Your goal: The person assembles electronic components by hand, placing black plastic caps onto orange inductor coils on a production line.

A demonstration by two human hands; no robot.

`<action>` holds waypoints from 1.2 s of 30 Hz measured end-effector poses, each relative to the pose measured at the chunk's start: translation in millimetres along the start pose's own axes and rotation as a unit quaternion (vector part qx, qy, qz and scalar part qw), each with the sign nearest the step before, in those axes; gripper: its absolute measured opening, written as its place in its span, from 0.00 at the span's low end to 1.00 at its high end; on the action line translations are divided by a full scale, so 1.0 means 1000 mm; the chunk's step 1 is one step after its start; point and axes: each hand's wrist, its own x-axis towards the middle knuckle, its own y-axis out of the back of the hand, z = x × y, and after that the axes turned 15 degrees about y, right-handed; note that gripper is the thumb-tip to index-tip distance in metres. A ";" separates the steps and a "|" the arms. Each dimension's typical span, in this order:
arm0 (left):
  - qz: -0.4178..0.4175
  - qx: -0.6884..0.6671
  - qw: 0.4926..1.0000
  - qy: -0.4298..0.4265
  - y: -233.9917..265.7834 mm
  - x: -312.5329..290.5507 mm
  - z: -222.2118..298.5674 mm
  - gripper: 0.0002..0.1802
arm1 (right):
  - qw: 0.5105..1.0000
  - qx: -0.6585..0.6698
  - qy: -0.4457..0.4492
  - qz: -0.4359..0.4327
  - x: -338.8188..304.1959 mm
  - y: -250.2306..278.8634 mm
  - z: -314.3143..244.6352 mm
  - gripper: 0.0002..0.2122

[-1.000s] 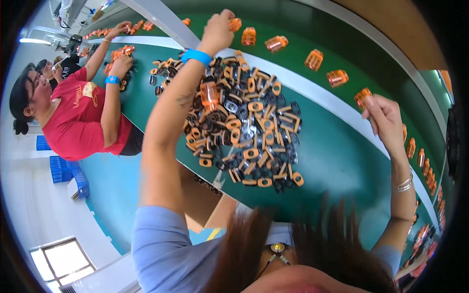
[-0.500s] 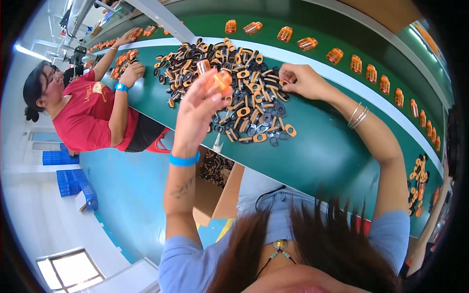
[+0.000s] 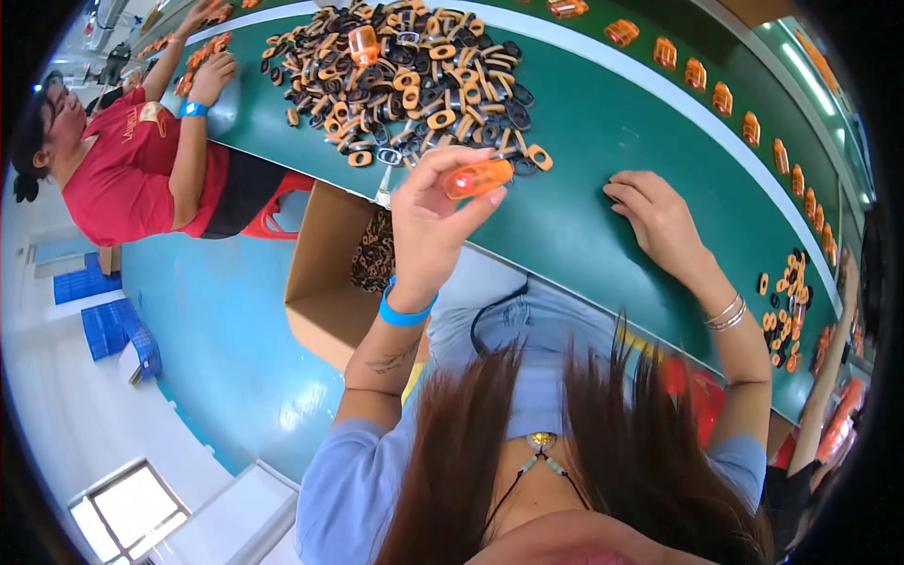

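My left hand (image 3: 426,226) is closed around a translucent orange plastic housing (image 3: 478,179), gripped between fingers and thumb above the near edge of the green table (image 3: 574,235). A small red spot shows inside its end. Over the tabletop to the right is my right hand (image 3: 659,221), palm down with fingers bent together; whatever may be between the fingertips is hidden. A broad pile of black and orange oval rings (image 3: 424,94) lies left of centre, beyond my left hand. On the pile rests another orange housing (image 3: 363,45).
Spaced orange housings (image 3: 722,99) line the green strip behind the white rail. A smaller heap of rings (image 3: 786,311) lies at the far right. Below the table's edge stands a cardboard box (image 3: 330,254) with rings inside. A co-worker in a red shirt (image 3: 141,169) works at the left.
My left hand has come nearer and lower with an orange housing, now tilted sideways. My right hand has drawn away from the pile toward me. The view has shifted.
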 end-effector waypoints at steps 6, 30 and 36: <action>0.031 0.131 0.990 -0.036 -0.004 -0.019 -0.023 0.20 | 0.983 0.111 -0.123 0.083 -0.006 0.018 -0.006 0.08; -0.049 0.207 0.975 -0.058 -0.030 -0.024 -0.035 0.15 | 0.961 0.093 -0.087 0.244 0.030 0.014 -0.092 0.15; -0.042 0.204 0.976 -0.066 -0.029 -0.027 -0.039 0.16 | 0.970 0.096 -0.041 0.221 0.038 0.011 -0.095 0.16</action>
